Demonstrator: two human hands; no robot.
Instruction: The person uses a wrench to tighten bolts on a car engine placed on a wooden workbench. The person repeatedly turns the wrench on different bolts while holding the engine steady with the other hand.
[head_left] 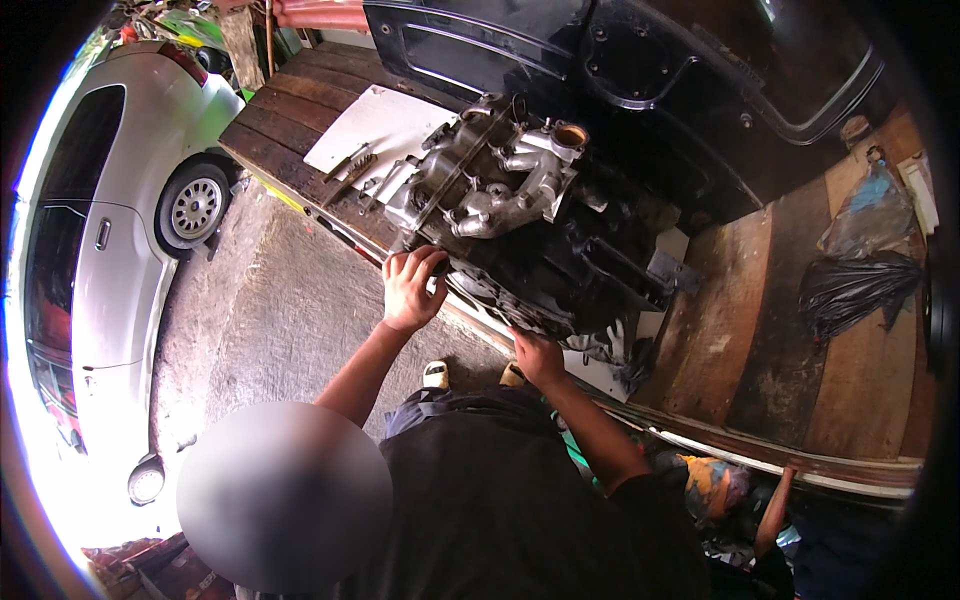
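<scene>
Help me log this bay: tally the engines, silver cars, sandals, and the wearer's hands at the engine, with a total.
Engine: 1
Silver car: 1
Sandals: 2, one partly hidden
Hands at the engine: 2 (left hand, right hand)
Total: 6

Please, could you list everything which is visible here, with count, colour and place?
Engine: one, silver and black, centre
Planks: several, brown, both sides of engine
Flat sheet: at least one, white, left of engine
Slim tools: several, dark, on sheet
Vehicle panel: one, black, behind engine
Bags: two, black and bluish clear, far right
Car: one, silver-white, left
Floor: one, grey, beside car
Co-worker's forearm: one, bare, lower right
Sandals: two, pale yellow, on floor
Shirt: one, black, bottom
Left hand: one, bare, at engine's near-left corner
Right hand: one, bare, by engine's near edge
</scene>
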